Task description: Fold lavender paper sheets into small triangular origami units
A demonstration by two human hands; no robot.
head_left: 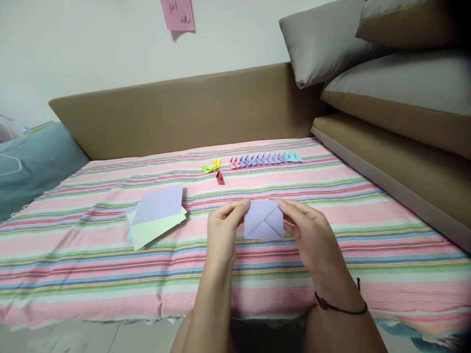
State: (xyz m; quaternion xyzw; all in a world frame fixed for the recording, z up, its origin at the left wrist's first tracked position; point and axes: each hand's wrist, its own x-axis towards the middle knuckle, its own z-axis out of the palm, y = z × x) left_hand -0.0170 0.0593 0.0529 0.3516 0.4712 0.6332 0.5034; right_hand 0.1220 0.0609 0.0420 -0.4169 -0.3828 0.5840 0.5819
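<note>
A folded lavender paper (263, 220) with diagonal creases is held up over the striped cloth (110, 264). My left hand (222, 230) pinches its upper left corner. My right hand (312, 235) pinches its upper right edge; a dark cord sits on that wrist. Both hands are closed on the paper. To the left lies a small stack of flat sheets (156, 215), lavender on top of pale green.
A row of small folded paper pieces (265, 158) in pink, lavender and teal lies farther back, with a yellow folded piece (211, 166) and a red one (220, 178) beside it. Tan cushions (397, 147) rise on the right, a grey pillow (324, 44) behind.
</note>
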